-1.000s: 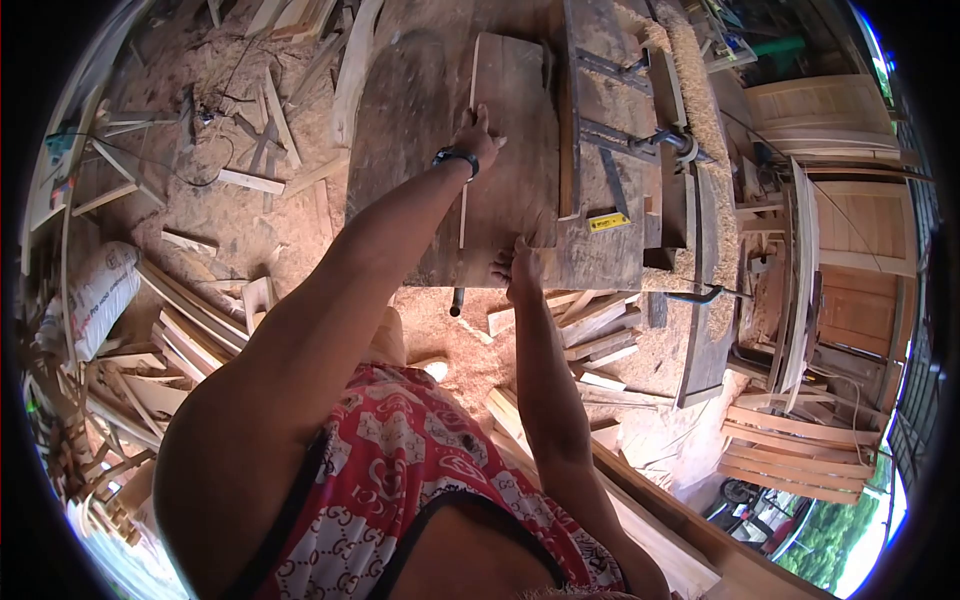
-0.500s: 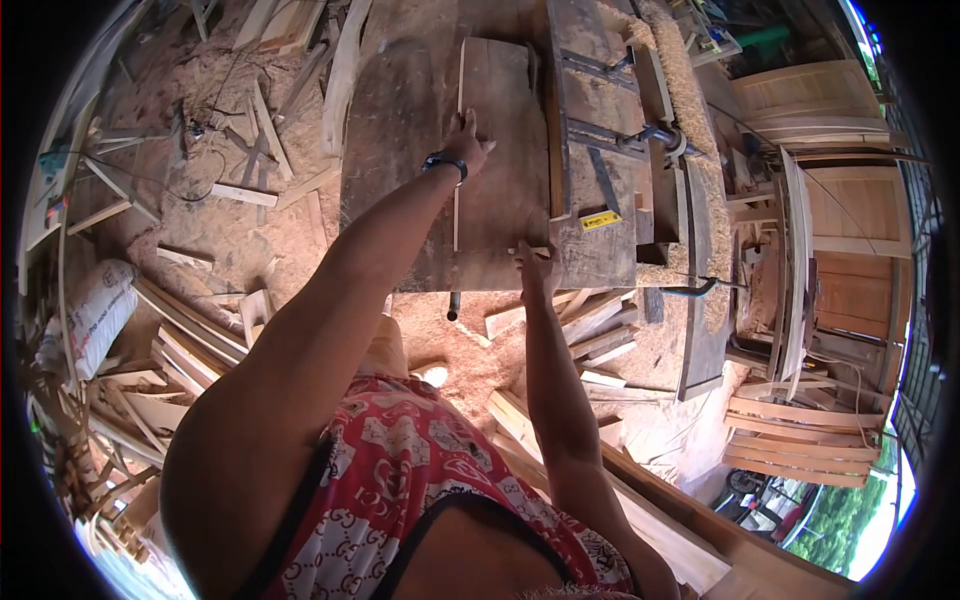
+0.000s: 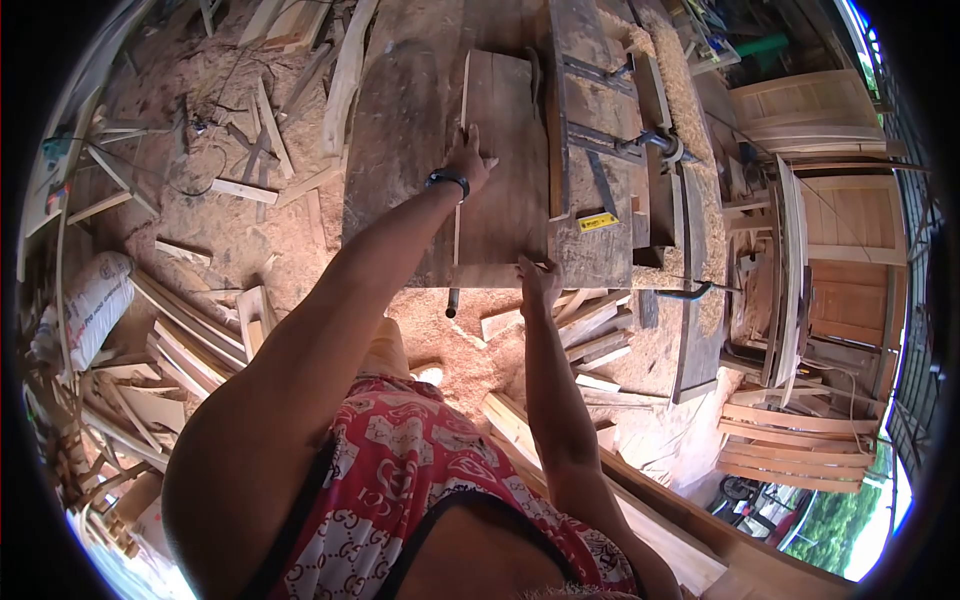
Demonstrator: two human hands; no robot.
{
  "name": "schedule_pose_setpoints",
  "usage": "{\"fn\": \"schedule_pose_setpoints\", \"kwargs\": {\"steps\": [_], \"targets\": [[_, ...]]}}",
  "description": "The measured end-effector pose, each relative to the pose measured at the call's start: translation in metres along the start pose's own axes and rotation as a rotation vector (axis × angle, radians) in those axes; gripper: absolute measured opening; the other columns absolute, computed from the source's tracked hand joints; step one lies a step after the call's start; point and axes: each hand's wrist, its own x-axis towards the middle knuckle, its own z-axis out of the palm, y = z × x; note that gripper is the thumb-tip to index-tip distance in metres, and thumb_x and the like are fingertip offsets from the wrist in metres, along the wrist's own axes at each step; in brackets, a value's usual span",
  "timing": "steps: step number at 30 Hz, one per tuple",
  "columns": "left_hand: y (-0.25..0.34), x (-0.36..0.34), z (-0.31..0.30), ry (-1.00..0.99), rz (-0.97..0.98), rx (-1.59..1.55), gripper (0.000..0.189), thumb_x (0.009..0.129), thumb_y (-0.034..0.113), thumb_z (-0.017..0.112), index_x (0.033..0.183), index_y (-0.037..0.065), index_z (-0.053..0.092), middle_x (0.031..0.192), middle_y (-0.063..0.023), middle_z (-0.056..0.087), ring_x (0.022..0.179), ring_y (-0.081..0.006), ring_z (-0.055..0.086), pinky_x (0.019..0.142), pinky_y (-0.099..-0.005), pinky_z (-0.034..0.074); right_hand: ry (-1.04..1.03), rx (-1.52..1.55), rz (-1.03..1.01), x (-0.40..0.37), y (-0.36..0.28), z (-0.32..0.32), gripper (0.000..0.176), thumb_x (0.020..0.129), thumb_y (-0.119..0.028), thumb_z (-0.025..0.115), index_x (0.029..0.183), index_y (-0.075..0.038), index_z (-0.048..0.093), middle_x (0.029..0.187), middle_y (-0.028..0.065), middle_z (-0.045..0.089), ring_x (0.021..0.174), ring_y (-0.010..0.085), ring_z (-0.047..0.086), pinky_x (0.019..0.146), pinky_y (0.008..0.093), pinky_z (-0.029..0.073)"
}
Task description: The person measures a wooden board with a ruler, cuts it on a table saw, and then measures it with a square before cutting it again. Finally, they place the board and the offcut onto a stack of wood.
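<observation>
A dark brown wooden board (image 3: 505, 115) lies flat on the worn workbench top (image 3: 395, 120), its pale long edge facing left. My left hand (image 3: 468, 165), with a dark watch on the wrist, rests on the board near that left edge, fingers stretched out and thumb apart. At the near right corner of the board, my right hand (image 3: 539, 280) has its fingers closed on the near end. To the right of the board runs a dark upright plank (image 3: 559, 120). A yellow-handled try square (image 3: 599, 222) lies on the bench beyond it.
Metal clamp bars (image 3: 605, 145) cross the bench's right side, among wood shavings (image 3: 700, 110). A blue clamp handle (image 3: 690, 292) juts out lower right. Offcuts (image 3: 595, 325) lie beneath the near edge, and timber and a white sack (image 3: 98, 305) stand at left.
The board has slid toward me, its near end now closer to the bench's front edge. Both hands came nearer with it, and the view has shifted slightly.
</observation>
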Motion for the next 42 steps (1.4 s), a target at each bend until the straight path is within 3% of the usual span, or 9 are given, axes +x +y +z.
{"fn": "schedule_pose_setpoints", "kwargs": {"steps": [16, 22, 27, 31, 32, 33, 34, 35, 42], "targets": [[0.009, -0.124, 0.011, -0.004, 0.044, -0.004, 0.087, 0.093, 0.034, 0.062, 0.155, 0.001, 0.011, 0.156, -0.0319, 0.011, 0.139, -0.0477, 0.033, 0.114, -0.0457, 0.035, 0.035, -0.249, -0.081, -0.062, 0.079, -0.071, 0.053, 0.084, -0.016, 0.077, 0.123, 0.004, 0.047, 0.103, 0.0145, 0.062, 0.089, 0.0228, 0.065, 0.073, 0.0347, 0.056], [0.01, -0.189, 0.022, -0.056, 0.008, 0.004, 0.089, 0.091, 0.034, 0.065, 0.154, 0.0, 0.012, 0.155, -0.0335, 0.012, 0.137, -0.0497, 0.034, 0.113, -0.0461, 0.036, 0.087, 0.293, 0.196, -0.106, 0.092, -0.107, 0.048, 0.089, -0.032, 0.074, 0.113, 0.003, 0.05, 0.099, 0.0121, 0.06, 0.085, 0.0231, 0.062, 0.07, 0.0375, 0.056], [-0.015, -0.257, 0.04, -0.018, 0.188, 0.036, 0.095, 0.087, 0.039, 0.069, 0.153, -0.002, 0.014, 0.155, -0.0341, 0.018, 0.136, -0.0502, 0.036, 0.112, -0.0458, 0.037, -0.015, 0.468, 0.321, -0.135, 0.14, -0.155, 0.045, 0.086, -0.023, 0.076, 0.118, 0.001, 0.056, 0.103, 0.0131, 0.064, 0.088, 0.0279, 0.065, 0.074, 0.0409, 0.057], [-0.018, -0.325, 0.013, -0.307, 0.213, -0.123, 0.098, 0.083, 0.041, 0.072, 0.152, -0.004, 0.019, 0.151, -0.0353, 0.028, 0.137, -0.0487, 0.037, 0.113, -0.0445, 0.037, -0.312, -0.014, -0.104, -0.172, 0.178, -0.208, 0.062, 0.082, -0.015, 0.076, 0.135, 0.002, 0.051, 0.125, 0.0176, 0.062, 0.11, 0.0296, 0.061, 0.095, 0.0386, 0.049], [-0.019, -0.339, 0.014, -0.335, 0.204, -0.107, 0.098, 0.083, 0.041, 0.072, 0.152, -0.004, 0.019, 0.151, -0.0353, 0.028, 0.137, -0.0487, 0.037, 0.113, -0.0445, 0.037, -0.345, 0.01, -0.08, -0.178, 0.193, -0.224, 0.065, 0.082, -0.014, 0.076, 0.138, 0.002, 0.049, 0.129, 0.0182, 0.061, 0.116, 0.0294, 0.06, 0.1, 0.0374, 0.047], [-0.02, -0.35, 0.017, -0.342, 0.204, -0.096, 0.094, 0.084, 0.039, 0.071, 0.151, -0.004, 0.022, 0.149, -0.0344, 0.033, 0.135, -0.049, 0.038, 0.112, -0.0453, 0.038, -0.332, 0.675, 0.365, -0.19, 0.197, -0.228, 0.061, 0.084, -0.017, 0.075, 0.137, 0.003, 0.051, 0.13, 0.0156, 0.061, 0.12, 0.0278, 0.058, 0.103, 0.0356, 0.045], [-0.016, -0.356, 0.015, -0.347, 0.212, -0.082, 0.09, 0.084, 0.037, 0.071, 0.15, -0.004, 0.025, 0.146, -0.0334, 0.037, 0.133, -0.0492, 0.04, 0.11, -0.046, 0.039, -0.349, 0.483, 0.18, -0.196, 0.22, -0.244, 0.058, 0.087, -0.022, 0.074, 0.133, 0.004, 0.053, 0.131, 0.0108, 0.061, 0.124, 0.0257, 0.054, 0.107, 0.0359, 0.041], [-0.011, -0.36, 0.016, -0.381, 0.211, -0.06, 0.09, 0.084, 0.037, 0.071, 0.15, -0.004, 0.025, 0.146, -0.0334, 0.037, 0.133, -0.0492, 0.04, 0.11, -0.046, 0.039, -0.285, 0.614, 0.364, -0.193, 0.24, -0.259, 0.06, 0.083, -0.022, 0.077, 0.133, 0.003, 0.054, 0.131, 0.011, 0.061, 0.125, 0.0257, 0.053, 0.107, 0.038, 0.041], [0.084, -0.306, 0.06, 0.02, 0.571, 0.338, 0.076, 0.087, 0.037, 0.069, 0.141, -0.006, 0.037, 0.136, -0.0305, 0.05, 0.131, -0.0422, 0.045, 0.105, -0.0464, 0.041, -0.148, 0.651, 0.205, -0.28, 0.229, -0.316, 0.064, 0.078, -0.02, 0.08, 0.13, 0.007, 0.054, 0.127, 0.0137, 0.063, 0.117, 0.0266, 0.059, 0.105, 0.0413, 0.043]]}}
